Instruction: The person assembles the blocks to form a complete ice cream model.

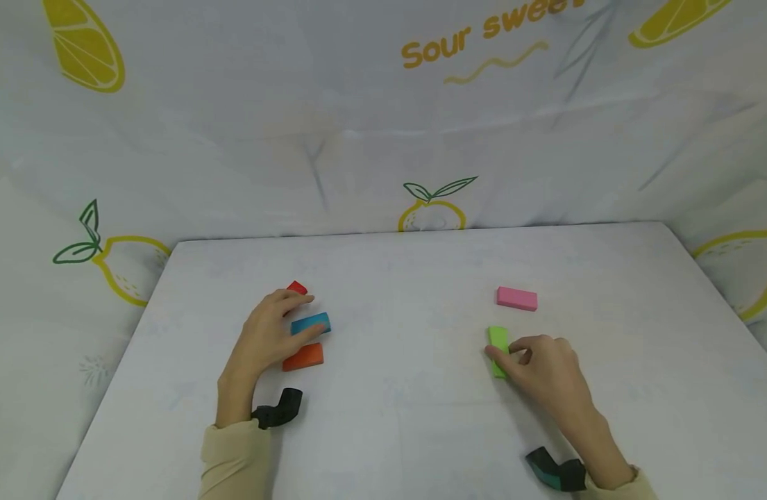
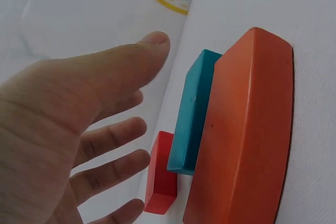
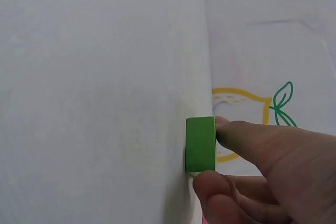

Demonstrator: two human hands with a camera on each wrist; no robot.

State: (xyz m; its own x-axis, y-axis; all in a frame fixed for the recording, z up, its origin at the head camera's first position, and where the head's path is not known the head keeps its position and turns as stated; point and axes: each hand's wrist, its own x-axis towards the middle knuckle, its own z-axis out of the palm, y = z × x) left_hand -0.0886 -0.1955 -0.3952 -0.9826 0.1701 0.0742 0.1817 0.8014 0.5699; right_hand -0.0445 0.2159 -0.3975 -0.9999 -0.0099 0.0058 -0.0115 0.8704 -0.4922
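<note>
My left hand (image 1: 273,326) hovers with spread, fairly straight fingers around a blue block (image 1: 310,322). In the left wrist view its thumb and fingers stand apart from the teal-looking block (image 2: 193,111). An orange block (image 1: 303,357) lies nearer me, and a red block (image 1: 298,287) farther off is partly hidden by the fingers. On the right side, my right hand (image 1: 548,371) pinches a green block (image 1: 498,338) between thumb and fingers. The right wrist view shows the green block's end face (image 3: 200,144) between thumb and curled fingers. Beyond it lies a pink block (image 1: 517,298).
A white table (image 1: 395,417) carries all the blocks. Behind it hangs a white cloth (image 1: 233,139) printed with lemons and lettering. Black wrist devices (image 1: 280,408) sit by both forearms.
</note>
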